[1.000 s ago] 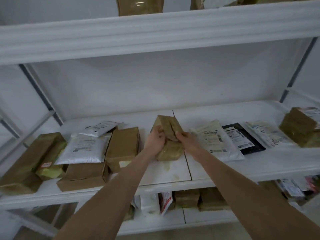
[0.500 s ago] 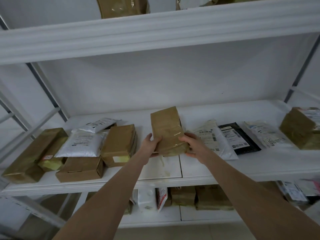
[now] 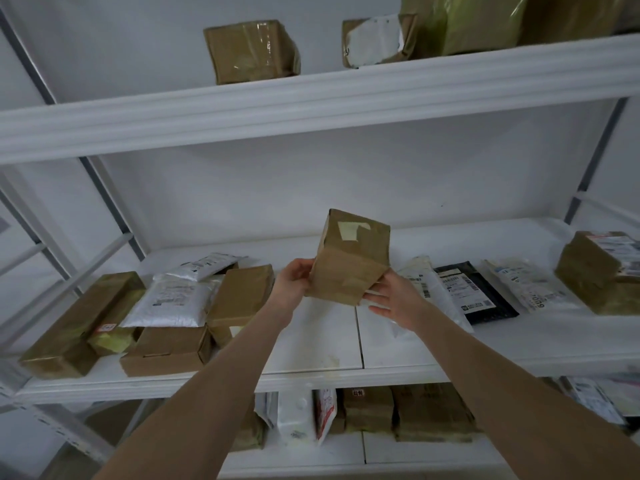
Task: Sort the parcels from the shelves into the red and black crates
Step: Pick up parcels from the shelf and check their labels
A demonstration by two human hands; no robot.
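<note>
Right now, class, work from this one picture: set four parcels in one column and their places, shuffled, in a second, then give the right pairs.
Parcels
1. plain brown parcel
2. black mailer
3. large silver padded bag
4. taped brown box

Places
A. leftmost on the top shelf
B. lying on brown boxes, left end of the middle shelf
C. held above the middle shelf between the left hand and the right hand
D. flat on the middle shelf, right of the hands

Pairs: 1-C, 2-D, 3-B, 4-A
</note>
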